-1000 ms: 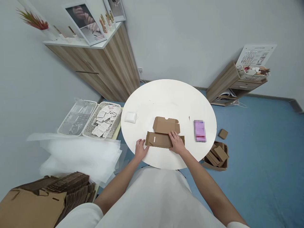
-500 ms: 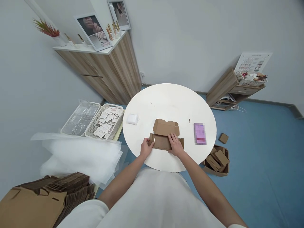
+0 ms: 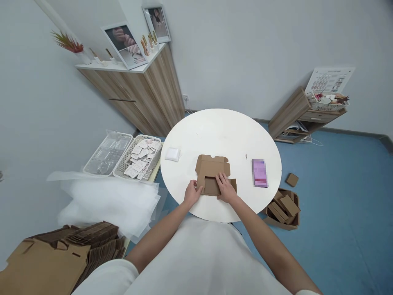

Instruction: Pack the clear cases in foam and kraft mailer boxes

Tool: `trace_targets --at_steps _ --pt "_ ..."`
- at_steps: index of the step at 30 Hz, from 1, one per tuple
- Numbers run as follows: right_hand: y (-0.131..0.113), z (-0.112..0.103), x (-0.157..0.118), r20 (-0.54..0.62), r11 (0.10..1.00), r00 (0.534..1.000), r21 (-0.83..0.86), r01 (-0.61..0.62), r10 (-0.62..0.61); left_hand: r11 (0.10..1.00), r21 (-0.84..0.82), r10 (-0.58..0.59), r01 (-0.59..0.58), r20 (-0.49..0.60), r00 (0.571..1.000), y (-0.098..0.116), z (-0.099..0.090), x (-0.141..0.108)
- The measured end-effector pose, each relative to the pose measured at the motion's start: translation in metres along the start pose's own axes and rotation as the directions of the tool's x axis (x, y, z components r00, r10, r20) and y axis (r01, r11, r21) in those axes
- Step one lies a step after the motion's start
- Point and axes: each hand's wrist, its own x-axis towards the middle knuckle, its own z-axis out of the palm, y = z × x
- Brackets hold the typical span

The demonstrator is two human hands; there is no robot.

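Note:
A brown cardboard box (image 3: 212,167), partly folded, lies on the white round table in front of me. Its lid panel stretches away from me, and a shallow tray part is nearer my body. My left hand (image 3: 193,193) pinches the left end, where a side flap is folded over. The fingers of my right hand (image 3: 226,188) reach over the tray part, the thumb near its front edge, gripping the right side. Beyond that hand a small flap sticks out at the right end.
On the round table (image 3: 227,131) are a white packet (image 3: 172,154) and a blurred purple stack (image 3: 259,173). Flat cardboard (image 3: 46,262), white translucent sheets (image 3: 107,200) and a basket of cards (image 3: 120,169) are at left. A carton of folded boxes (image 3: 296,223) stands on the floor at right.
The left side wall of the box has been folded over inward, and my left hand has moved slightly right and down with it. My right hand stays on the right side.

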Motion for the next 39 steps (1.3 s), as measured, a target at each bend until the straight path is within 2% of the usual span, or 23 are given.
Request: trace_targets --at_steps 6,12,17,25,27,30,32,34,36,39 --pt "-0.003 0.002 0.000 0.011 0.999 1.000 0.033 0.019 -0.019 0.996 0.087 -0.036 0.033 0.036 0.999 0.001 -0.005 0.009" --pt "-0.004 -0.003 0.002 0.038 1.000 0.999 0.007 0.005 -0.005 0.990 0.125 -0.082 0.071 0.089 0.993 0.004 -0.009 0.014" --pt "-0.004 -0.009 0.003 0.073 0.999 0.997 -0.002 0.041 -0.040 0.975 0.200 -0.128 0.102 0.122 0.984 0.001 -0.014 0.023" --pt "-0.012 -0.009 0.002 0.076 0.997 0.997 -0.070 0.027 -0.022 0.929 0.371 -0.060 0.009 0.125 0.990 0.005 -0.011 0.026" --pt "-0.013 -0.007 0.001 0.065 0.996 0.998 -0.087 0.030 -0.025 0.933 0.359 -0.026 -0.022 0.127 0.992 0.005 -0.010 0.022" --pt "-0.013 -0.007 0.000 0.058 0.996 0.998 -0.083 0.033 -0.028 0.956 0.265 0.094 -0.130 0.145 0.985 0.002 -0.015 0.015" --pt "-0.013 -0.006 -0.001 0.056 0.997 0.998 -0.071 0.034 -0.030 0.950 0.222 0.178 -0.220 0.193 0.965 0.001 -0.022 0.013" --pt "-0.014 -0.006 -0.002 0.054 0.998 0.998 -0.060 0.034 -0.031 0.928 0.239 0.213 -0.285 0.286 0.934 0.002 -0.028 0.014" --pt "-0.016 -0.006 -0.001 0.051 0.998 0.998 -0.047 0.037 -0.034 0.901 0.287 0.208 -0.326 0.374 0.904 0.004 -0.032 0.018" --pt "-0.018 -0.007 -0.003 0.046 0.999 0.998 -0.009 0.049 -0.049 0.880 0.333 0.187 -0.339 0.412 0.892 0.007 -0.034 0.024"
